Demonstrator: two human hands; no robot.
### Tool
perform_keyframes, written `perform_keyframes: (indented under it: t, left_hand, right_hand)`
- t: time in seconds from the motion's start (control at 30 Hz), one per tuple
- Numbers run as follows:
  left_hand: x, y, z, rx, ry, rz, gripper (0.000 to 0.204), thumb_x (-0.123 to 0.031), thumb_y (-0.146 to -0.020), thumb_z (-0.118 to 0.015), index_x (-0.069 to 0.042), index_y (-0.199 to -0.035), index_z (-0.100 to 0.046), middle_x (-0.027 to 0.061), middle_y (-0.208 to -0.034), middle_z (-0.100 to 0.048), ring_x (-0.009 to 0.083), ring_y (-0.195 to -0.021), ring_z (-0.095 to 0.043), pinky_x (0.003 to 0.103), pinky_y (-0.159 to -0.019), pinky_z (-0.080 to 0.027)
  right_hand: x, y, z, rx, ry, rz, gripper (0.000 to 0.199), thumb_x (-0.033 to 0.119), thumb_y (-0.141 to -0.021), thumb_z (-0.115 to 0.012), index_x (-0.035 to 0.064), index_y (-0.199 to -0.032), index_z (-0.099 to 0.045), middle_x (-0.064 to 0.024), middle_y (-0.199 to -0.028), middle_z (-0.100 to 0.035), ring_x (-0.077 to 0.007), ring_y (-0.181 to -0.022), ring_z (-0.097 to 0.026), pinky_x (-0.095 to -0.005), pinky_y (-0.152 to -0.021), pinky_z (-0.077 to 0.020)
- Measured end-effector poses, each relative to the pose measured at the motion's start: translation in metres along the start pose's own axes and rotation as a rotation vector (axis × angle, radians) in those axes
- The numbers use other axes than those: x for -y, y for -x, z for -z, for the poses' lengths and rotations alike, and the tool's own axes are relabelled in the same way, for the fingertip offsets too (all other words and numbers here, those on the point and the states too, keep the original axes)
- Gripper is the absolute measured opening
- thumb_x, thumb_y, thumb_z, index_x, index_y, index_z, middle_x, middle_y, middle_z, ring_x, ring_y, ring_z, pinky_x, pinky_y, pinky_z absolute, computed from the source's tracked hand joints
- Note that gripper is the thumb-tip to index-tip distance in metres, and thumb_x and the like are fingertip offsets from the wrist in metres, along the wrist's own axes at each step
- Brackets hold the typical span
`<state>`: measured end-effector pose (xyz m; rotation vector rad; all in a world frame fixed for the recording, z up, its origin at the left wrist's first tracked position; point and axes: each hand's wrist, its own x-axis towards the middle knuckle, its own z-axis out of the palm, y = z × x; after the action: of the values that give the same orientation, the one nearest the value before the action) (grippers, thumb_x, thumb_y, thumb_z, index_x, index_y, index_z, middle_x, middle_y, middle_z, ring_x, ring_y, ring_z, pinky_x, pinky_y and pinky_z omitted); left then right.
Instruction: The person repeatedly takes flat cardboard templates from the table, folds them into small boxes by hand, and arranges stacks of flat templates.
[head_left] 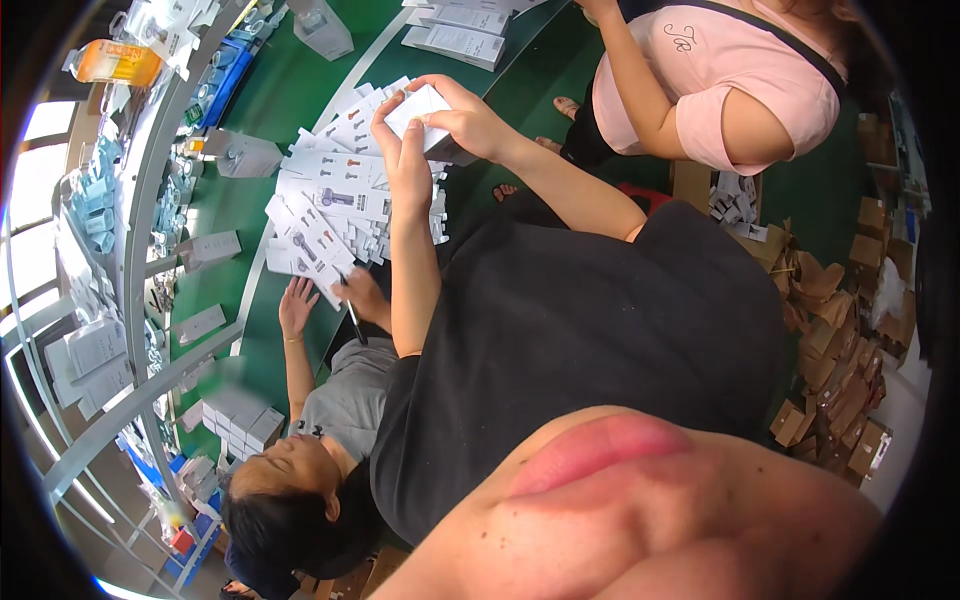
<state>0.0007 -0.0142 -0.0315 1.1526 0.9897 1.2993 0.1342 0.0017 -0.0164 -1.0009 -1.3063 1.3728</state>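
Flat white carton (418, 108) between both hands (440, 130)

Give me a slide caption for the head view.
Both hands, left hand and right hand, hold a small white carton above flat printed cartons on the green table.

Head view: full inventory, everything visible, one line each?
small white carton: one, white, held up between both hands
flat printed cartons: a pile, too many to count, white, on the green table
folded cartons: a stack, white, near a co-worker's head
brown cardboard scraps: a heap, brown, on the floor at right
co-worker in grey: one, hands on the pile
co-worker in pink: one, standing at top right
left hand: grip on the carton's near side
right hand: grip on its far side
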Motion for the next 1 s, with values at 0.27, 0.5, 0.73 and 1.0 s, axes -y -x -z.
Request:
perform_keyframes:
  t: [0.27, 0.5, 0.73, 1.0]
  left_hand:
    - [0.001, 0.002, 0.002, -0.009, 0.06, 0.043, 0.043, -0.012, -0.096, -0.043, -0.002, -0.138, -0.037, 0.0221, -0.145, -0.039, 0.0331, -0.133, -0.037, 0.044, -0.115, -0.023]
    - [0.005, 0.002, 0.006, 0.004, 0.074, 0.048, 0.043, -0.011, -0.097, -0.044, -0.003, -0.139, -0.037, 0.0223, -0.143, -0.039, 0.0324, -0.13, -0.038, 0.043, -0.113, -0.024]
    - [0.005, 0.002, 0.004, 0.033, 0.135, 0.107, 0.044, -0.012, -0.099, -0.044, -0.004, -0.141, -0.034, 0.0231, -0.139, -0.038, 0.0317, -0.129, -0.038, 0.043, -0.112, -0.027]
    - [0.001, 0.003, 0.002, 0.086, 0.151, 0.19, 0.045, -0.015, -0.102, -0.043, -0.003, -0.143, -0.032, 0.024, -0.135, -0.037, 0.0319, -0.126, -0.038, 0.043, -0.109, -0.03]
  right_hand:
    - [-0.002, 0.001, -0.003, 0.0, 0.057, 0.022, 0.043, 0.01, -0.088, -0.05, -0.0008, -0.13, -0.051, -0.0243, -0.132, -0.05, -0.0353, -0.119, -0.05, -0.0422, -0.103, -0.0412]
    - [0.007, 0.003, -0.004, -0.013, 0.138, 0.046, 0.045, 0.006, -0.085, -0.047, -0.0025, -0.128, -0.051, -0.0252, -0.131, -0.05, -0.0379, -0.119, -0.049, -0.0439, -0.104, -0.0409]
    - [0.002, 0.002, -0.004, -0.037, 0.233, 0.072, 0.046, 0.006, -0.083, -0.046, -0.0013, -0.129, -0.051, -0.0252, -0.132, -0.05, -0.0381, -0.118, -0.05, -0.0436, -0.102, -0.0413]
    - [-0.001, 0.003, -0.005, -0.117, 0.429, 0.092, 0.048, 0.005, -0.084, -0.044, 0.0044, -0.131, -0.052, -0.0202, -0.131, -0.054, -0.0354, -0.116, -0.053, -0.0412, -0.099, -0.0429]
